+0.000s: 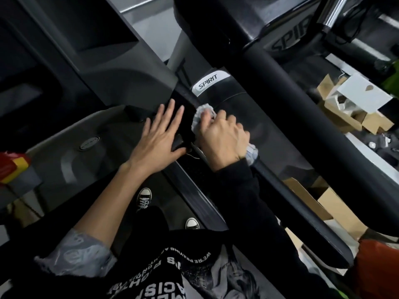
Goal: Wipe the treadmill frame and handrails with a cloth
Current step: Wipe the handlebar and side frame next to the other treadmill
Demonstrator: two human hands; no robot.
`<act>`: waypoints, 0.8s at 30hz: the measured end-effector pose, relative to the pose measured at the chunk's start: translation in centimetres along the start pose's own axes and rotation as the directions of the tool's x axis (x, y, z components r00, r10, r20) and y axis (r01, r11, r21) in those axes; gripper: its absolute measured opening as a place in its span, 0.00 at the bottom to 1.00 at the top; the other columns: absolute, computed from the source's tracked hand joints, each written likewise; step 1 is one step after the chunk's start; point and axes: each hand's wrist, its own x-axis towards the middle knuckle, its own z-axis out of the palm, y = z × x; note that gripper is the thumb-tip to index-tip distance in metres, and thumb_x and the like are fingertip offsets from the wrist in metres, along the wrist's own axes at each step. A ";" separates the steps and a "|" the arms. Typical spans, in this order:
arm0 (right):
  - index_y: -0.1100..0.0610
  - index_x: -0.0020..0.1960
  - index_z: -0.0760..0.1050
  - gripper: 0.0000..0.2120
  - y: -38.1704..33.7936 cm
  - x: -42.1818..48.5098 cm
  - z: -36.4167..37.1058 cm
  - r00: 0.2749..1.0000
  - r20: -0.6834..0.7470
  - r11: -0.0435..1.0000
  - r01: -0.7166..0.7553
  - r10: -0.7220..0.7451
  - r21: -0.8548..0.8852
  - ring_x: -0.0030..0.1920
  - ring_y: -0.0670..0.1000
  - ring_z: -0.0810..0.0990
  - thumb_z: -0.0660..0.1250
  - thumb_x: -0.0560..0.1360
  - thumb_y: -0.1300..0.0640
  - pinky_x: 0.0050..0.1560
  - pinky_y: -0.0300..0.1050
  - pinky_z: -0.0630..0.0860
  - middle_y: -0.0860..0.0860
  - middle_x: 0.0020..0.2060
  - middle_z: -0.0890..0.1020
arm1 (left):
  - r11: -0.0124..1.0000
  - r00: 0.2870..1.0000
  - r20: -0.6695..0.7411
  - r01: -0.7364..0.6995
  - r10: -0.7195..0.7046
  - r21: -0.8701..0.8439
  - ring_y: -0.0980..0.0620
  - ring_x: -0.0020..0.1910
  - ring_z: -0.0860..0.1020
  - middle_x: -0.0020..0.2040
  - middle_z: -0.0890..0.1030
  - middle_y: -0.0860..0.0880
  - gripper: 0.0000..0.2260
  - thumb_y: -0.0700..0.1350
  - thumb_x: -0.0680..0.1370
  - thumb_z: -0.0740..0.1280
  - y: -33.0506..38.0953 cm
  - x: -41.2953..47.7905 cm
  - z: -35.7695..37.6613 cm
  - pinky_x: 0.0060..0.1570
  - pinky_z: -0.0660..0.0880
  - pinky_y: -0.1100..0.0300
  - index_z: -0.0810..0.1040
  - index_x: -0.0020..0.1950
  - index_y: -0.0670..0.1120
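My right hand (222,139) grips a crumpled pale grey cloth (201,114) and presses it against the dark treadmill frame (233,108), just below the silver SPIRIT badge (208,82). A tail of the cloth sticks out by my wrist. My left hand (160,137) lies flat with straight, spread fingers on the grey console edge (90,130), its fingertips over a black bracket. The thick black padded handrail (287,100) runs diagonally above and to the right of both hands.
Cardboard boxes (345,113) and white packaging lie on the floor to the right of the treadmill. A red and yellow safety key block (13,167) sits at the left edge. My two sneakers (144,198) stand on the treadmill deck below.
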 end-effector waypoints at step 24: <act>0.56 0.57 0.73 0.16 3.3 -1.5 -1.7 0.964 0.172 0.976 0.213 -0.201 -0.054 0.45 0.62 0.80 0.52 0.80 0.48 0.41 0.54 0.74 0.58 0.48 0.80 | 1.000 0.998 0.055 0.005 -0.006 0.020 0.49 0.74 0.34 0.70 0.27 0.54 0.46 0.58 0.74 0.65 -0.1 0.2 0.1 0.73 0.44 0.47 0.32 0.74 0.49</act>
